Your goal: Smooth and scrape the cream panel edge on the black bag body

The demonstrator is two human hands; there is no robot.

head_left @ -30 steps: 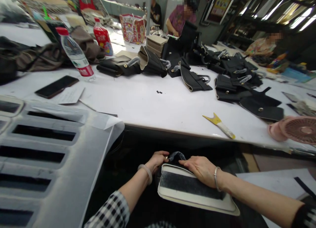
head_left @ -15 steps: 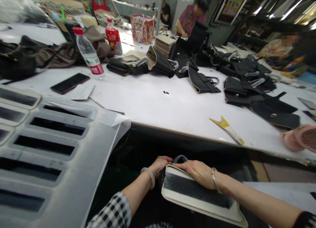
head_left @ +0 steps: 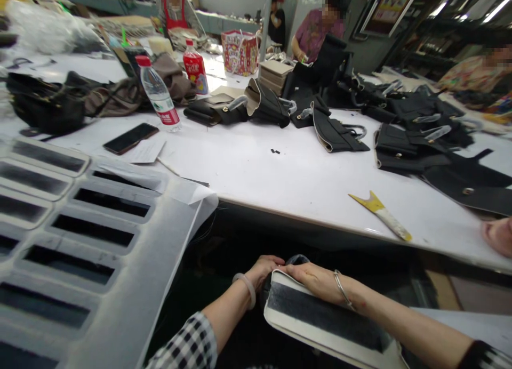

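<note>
Black-and-cream bag panel (head_left: 320, 318) lay below the near edge of the desk (head_left: 288, 177), on the lap, tilted down toward the right. Left hand (head_left: 266, 267) curled at the panel's top left corner, fingertips apparently pinching the dark wrapped handle bit (head_left: 298, 259) — exact grip hidden behind the panel edge, couldn't tell more. Right hand (head_left: 316, 281) lay flat, fingers together, pressed on the panel's upper edge w/ bracelet at wrist.

Probably best done w/ right palm kept firm as an anchor while left worked the corner; slow pulls, no twisting of the cream rim.

Room: tight under the desk's near edge, dark gap just ahead of both hands. Grey slotted tray (head_left: 72, 241) crowded the left side, its paper sheet overhanging near the left forearm. Right side more open. On the desk: yellow-tipped scraper (head_left: 380, 215) near the near edge, phone (head_left: 130, 138) and water bottle (head_left: 159, 94) toward the left, black bag parts (head_left: 420, 145) toward the far right; middle mostly bare white. Other people sat at the far edge, well apart.
</note>
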